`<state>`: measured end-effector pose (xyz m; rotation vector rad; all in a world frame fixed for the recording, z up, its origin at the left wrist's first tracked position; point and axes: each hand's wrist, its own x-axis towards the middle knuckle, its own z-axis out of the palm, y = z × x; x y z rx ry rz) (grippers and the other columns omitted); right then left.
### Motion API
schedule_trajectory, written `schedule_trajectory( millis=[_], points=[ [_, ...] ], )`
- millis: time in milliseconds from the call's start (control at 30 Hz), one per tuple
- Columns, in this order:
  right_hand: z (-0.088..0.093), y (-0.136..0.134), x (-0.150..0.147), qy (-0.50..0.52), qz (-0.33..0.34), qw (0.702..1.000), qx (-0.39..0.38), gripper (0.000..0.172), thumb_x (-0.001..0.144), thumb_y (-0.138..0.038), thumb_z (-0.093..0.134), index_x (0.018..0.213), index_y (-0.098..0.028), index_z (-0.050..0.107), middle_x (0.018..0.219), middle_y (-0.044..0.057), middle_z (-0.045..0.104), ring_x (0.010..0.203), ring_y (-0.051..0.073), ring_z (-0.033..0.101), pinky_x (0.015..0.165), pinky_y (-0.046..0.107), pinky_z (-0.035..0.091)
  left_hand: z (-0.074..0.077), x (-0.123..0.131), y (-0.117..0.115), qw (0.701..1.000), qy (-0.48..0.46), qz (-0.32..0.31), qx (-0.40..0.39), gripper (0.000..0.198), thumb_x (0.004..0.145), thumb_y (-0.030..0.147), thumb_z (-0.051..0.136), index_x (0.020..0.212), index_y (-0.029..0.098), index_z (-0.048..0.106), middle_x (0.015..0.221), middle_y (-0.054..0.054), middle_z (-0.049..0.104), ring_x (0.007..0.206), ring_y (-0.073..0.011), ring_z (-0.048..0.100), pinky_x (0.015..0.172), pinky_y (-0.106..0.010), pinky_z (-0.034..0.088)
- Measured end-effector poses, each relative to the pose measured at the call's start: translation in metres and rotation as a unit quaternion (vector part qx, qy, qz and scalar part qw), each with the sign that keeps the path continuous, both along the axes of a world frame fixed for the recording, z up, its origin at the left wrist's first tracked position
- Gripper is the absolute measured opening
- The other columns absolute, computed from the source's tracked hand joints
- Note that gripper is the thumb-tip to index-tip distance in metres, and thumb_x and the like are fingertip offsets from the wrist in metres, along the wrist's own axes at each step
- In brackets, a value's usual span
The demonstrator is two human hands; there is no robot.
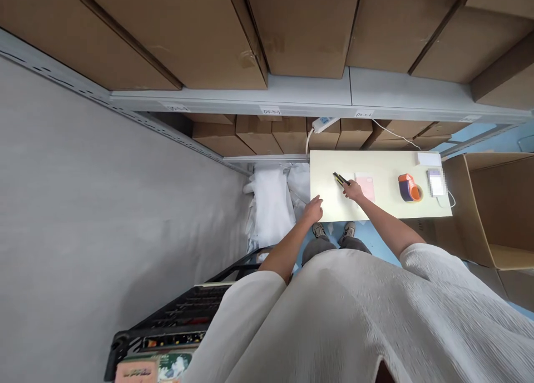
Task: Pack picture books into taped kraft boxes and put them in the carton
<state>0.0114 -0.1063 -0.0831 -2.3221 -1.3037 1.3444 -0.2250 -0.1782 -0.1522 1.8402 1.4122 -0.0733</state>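
Observation:
A pale narrow table (384,169) stands in front of me. My right hand (352,190) is closed on a black and yellow utility knife (341,179), held low over the tabletop. Right beside that hand, a pink pad (365,187) lies on the table. My left hand (314,209) rests at the table's left front corner, its fingers apart and nothing in them. Further right on the tabletop is an orange and purple tape dispenser (409,188).
Shelves of cardboard boxes (308,27) rise behind the table, with a power strip (324,124) hanging there. White packing material (273,205) lies left of the table. An open carton (478,205) stands right. A black crate (167,327) is at lower left.

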Motion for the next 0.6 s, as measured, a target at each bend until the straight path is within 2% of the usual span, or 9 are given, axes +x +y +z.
schedule_trajectory(
  millis=[167,333,600],
  points=[
    [-0.002,-0.005,0.004,-0.002,0.004,1.000,-0.010,0.012,0.113,-0.031,0.061,0.106,-0.021,0.062,0.076,0.001,0.076,0.053,0.011,0.065,0.055,0.022,0.049,0.000,-0.003,-0.003,0.999,0.001,-0.027,0.017,0.059,0.102,0.013,0.053,0.161,0.012,0.059,0.183,-0.014,0.038,0.170,-0.0261,0.037,0.139,-0.040,0.035],
    [0.001,-0.036,0.018,0.014,0.016,1.000,-0.022,0.015,0.111,-0.031,0.062,0.100,-0.021,0.062,0.073,0.001,0.076,0.053,0.012,0.065,0.054,0.023,0.049,-0.001,-0.003,-0.002,0.999,0.000,-0.029,0.020,0.060,0.101,0.013,0.054,0.160,0.014,0.059,0.182,-0.013,0.039,0.170,-0.0276,0.037,0.138,-0.044,0.036],
    [0.001,-0.088,0.041,0.009,0.096,0.993,-0.063,0.015,0.107,-0.034,0.069,0.099,-0.020,0.067,0.071,0.003,0.077,0.051,0.016,0.067,0.055,0.026,0.050,-0.004,0.001,-0.005,0.999,0.014,-0.025,0.041,0.054,0.100,0.011,0.056,0.153,0.013,0.066,0.181,-0.014,0.041,0.169,-0.0274,0.038,0.139,-0.042,0.036]
  ],
)
